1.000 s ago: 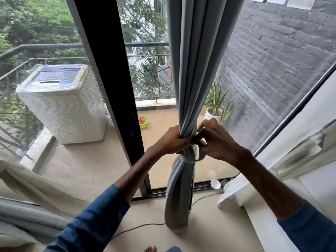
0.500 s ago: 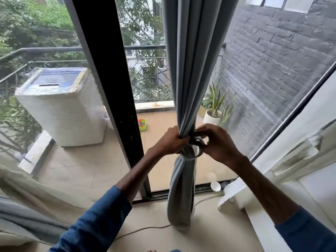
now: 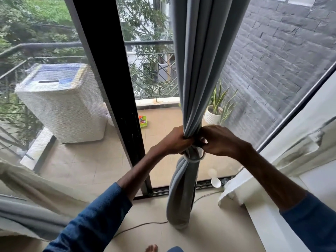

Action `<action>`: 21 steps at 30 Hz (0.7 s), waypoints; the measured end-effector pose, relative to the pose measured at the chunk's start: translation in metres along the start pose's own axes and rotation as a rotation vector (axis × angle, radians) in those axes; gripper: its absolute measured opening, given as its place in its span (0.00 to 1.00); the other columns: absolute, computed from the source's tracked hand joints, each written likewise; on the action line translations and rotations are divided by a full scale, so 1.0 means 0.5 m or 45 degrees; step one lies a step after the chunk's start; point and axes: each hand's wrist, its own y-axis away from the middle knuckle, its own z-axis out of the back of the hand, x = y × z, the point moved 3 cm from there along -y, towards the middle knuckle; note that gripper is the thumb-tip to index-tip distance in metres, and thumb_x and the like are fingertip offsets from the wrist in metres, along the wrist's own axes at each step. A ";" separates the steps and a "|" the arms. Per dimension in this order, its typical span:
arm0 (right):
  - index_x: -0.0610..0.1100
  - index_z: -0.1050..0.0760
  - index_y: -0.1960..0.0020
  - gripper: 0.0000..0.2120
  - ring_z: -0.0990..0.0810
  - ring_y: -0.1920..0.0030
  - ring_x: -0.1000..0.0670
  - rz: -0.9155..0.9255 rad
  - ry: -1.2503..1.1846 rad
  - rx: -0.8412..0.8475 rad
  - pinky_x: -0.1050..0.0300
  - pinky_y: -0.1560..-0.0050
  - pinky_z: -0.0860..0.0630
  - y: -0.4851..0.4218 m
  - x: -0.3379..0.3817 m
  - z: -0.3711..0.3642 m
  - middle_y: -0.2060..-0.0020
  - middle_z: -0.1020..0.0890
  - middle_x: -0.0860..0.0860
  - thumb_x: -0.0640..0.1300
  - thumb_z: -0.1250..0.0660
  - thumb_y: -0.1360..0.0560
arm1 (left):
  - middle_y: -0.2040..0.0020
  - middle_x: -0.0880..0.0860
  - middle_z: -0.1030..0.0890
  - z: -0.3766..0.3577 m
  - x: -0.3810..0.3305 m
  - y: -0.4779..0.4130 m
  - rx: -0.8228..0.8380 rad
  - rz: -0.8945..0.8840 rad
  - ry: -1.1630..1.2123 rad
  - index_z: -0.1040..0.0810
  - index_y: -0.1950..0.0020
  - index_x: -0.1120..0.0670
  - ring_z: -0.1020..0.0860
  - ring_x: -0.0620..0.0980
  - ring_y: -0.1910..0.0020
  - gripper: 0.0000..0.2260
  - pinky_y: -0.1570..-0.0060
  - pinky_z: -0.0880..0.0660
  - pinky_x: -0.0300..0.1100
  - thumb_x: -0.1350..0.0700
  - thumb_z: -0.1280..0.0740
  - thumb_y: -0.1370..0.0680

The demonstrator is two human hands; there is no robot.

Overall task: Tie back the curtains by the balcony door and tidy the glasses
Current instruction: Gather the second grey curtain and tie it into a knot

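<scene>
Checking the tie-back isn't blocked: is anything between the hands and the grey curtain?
Nothing visible. The left hand grips the bunched grey curtain directly; the right hand holds the pale band wrapped around it.

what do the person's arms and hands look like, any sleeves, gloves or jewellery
Both arms wear blue long sleeves with a fine dotted weave. The left sleeve and right sleeve end partway up, leaving the forearms bare. The left hand and right hand are bare: no gloves, watch or rings show.

Blue textured sleeves (bare foot)
</scene>
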 end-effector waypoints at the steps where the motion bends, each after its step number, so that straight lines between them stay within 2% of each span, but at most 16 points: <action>1: 0.51 0.21 0.43 0.12 0.17 0.49 0.43 -0.045 0.009 0.095 0.53 0.57 0.24 -0.001 -0.007 -0.002 0.49 0.14 0.51 0.49 0.32 0.26 | 0.56 0.58 0.19 -0.001 -0.001 0.003 -0.001 -0.004 -0.007 0.23 0.48 0.62 0.19 0.56 0.63 0.07 0.62 0.18 0.53 0.60 0.35 0.24; 3: 0.51 0.23 0.41 0.15 0.17 0.49 0.42 -0.101 -0.011 0.246 0.54 0.56 0.25 -0.005 -0.021 -0.016 0.49 0.15 0.49 0.50 0.33 0.27 | 0.57 0.58 0.20 -0.006 -0.004 0.010 -0.001 -0.018 -0.019 0.24 0.49 0.62 0.20 0.58 0.63 0.08 0.62 0.19 0.54 0.59 0.35 0.24; 5: 0.48 0.25 0.38 0.19 0.18 0.47 0.39 -0.118 -0.129 0.357 0.48 0.50 0.22 -0.010 -0.027 -0.039 0.47 0.16 0.44 0.52 0.35 0.28 | 0.56 0.57 0.21 -0.011 -0.006 0.015 -0.004 -0.017 -0.019 0.24 0.48 0.63 0.20 0.58 0.60 0.09 0.61 0.19 0.52 0.58 0.35 0.24; 7: 0.42 0.26 0.34 0.23 0.20 0.42 0.35 -0.199 -0.328 0.415 0.41 0.42 0.24 -0.012 -0.034 -0.062 0.43 0.19 0.38 0.52 0.37 0.25 | 0.57 0.57 0.22 -0.013 -0.009 0.018 -0.013 0.007 -0.033 0.25 0.49 0.63 0.21 0.59 0.59 0.08 0.61 0.20 0.52 0.59 0.35 0.23; 8: 0.39 0.26 0.34 0.20 0.22 0.40 0.34 -0.228 -0.401 0.422 0.42 0.41 0.25 -0.011 -0.035 -0.073 0.41 0.20 0.36 0.49 0.36 0.22 | 0.57 0.57 0.22 -0.012 -0.010 0.018 -0.019 0.019 -0.041 0.25 0.50 0.63 0.21 0.59 0.60 0.07 0.62 0.21 0.52 0.59 0.35 0.23; 9: 0.40 0.25 0.35 0.16 0.21 0.41 0.35 -0.227 -0.438 0.393 0.45 0.44 0.25 -0.007 -0.036 -0.081 0.42 0.19 0.37 0.47 0.36 0.19 | 0.58 0.57 0.22 -0.010 -0.010 0.019 -0.025 0.029 -0.036 0.26 0.51 0.62 0.21 0.59 0.61 0.07 0.64 0.21 0.52 0.59 0.35 0.23; 10: 0.44 0.22 0.40 0.12 0.19 0.45 0.37 -0.188 -0.410 0.320 0.50 0.51 0.26 -0.002 -0.034 -0.081 0.47 0.17 0.40 0.48 0.38 0.18 | 0.60 0.56 0.23 -0.007 -0.009 0.020 -0.032 0.042 -0.014 0.27 0.53 0.61 0.21 0.57 0.64 0.05 0.68 0.21 0.50 0.59 0.35 0.24; 11: 0.50 0.20 0.49 0.12 0.18 0.52 0.41 -0.153 -0.360 0.232 0.52 0.57 0.28 0.006 -0.030 -0.078 0.54 0.16 0.44 0.53 0.40 0.17 | 0.62 0.55 0.24 -0.001 -0.006 0.021 -0.047 0.062 0.017 0.28 0.56 0.60 0.22 0.55 0.67 0.04 0.71 0.22 0.47 0.59 0.36 0.23; 12: 0.53 0.22 0.56 0.17 0.19 0.58 0.44 -0.152 -0.384 0.149 0.51 0.61 0.27 0.017 -0.026 -0.075 0.62 0.17 0.48 0.59 0.43 0.17 | 0.63 0.55 0.24 0.005 -0.004 0.021 -0.066 0.086 0.040 0.28 0.56 0.59 0.22 0.55 0.69 0.04 0.73 0.23 0.46 0.59 0.36 0.23; 14: 0.53 0.22 0.56 0.21 0.19 0.63 0.49 -0.194 -0.611 -0.008 0.48 0.64 0.22 0.031 -0.024 -0.079 0.66 0.18 0.51 0.64 0.47 0.18 | 0.60 0.58 0.22 0.020 0.001 0.021 -0.106 0.135 0.046 0.26 0.53 0.62 0.20 0.59 0.66 0.07 0.72 0.21 0.49 0.58 0.36 0.23; 16: 0.53 0.19 0.49 0.16 0.16 0.62 0.51 -0.209 -0.850 -0.195 0.49 0.64 0.18 0.038 -0.025 -0.097 0.64 0.16 0.52 0.59 0.43 0.17 | 0.58 0.60 0.21 0.028 0.005 0.018 -0.125 0.163 0.045 0.26 0.49 0.64 0.19 0.60 0.65 0.09 0.71 0.20 0.49 0.58 0.36 0.23; 18: 0.50 0.19 0.44 0.09 0.14 0.59 0.50 -0.313 -1.140 -0.411 0.51 0.63 0.16 0.044 -0.032 -0.136 0.62 0.14 0.49 0.42 0.38 0.17 | 0.61 0.58 0.23 0.030 0.006 0.016 -0.126 0.181 0.063 0.27 0.50 0.63 0.21 0.58 0.66 0.08 0.72 0.20 0.49 0.59 0.37 0.23; 19: 0.46 0.20 0.44 0.11 0.13 0.58 0.46 -0.422 -1.315 -0.523 0.49 0.61 0.16 0.046 -0.038 -0.163 0.61 0.13 0.47 0.35 0.36 0.20 | 0.62 0.58 0.23 0.028 0.008 0.015 -0.131 0.186 0.069 0.27 0.51 0.63 0.21 0.58 0.67 0.07 0.72 0.20 0.51 0.59 0.37 0.24; 21: 0.41 0.22 0.46 0.12 0.14 0.59 0.39 -0.651 -1.685 -0.668 0.46 0.57 0.17 0.053 -0.046 -0.226 0.62 0.14 0.43 0.31 0.31 0.28 | 0.64 0.58 0.24 0.021 0.009 0.014 -0.159 0.181 0.077 0.28 0.56 0.61 0.22 0.60 0.69 0.05 0.71 0.21 0.58 0.59 0.37 0.24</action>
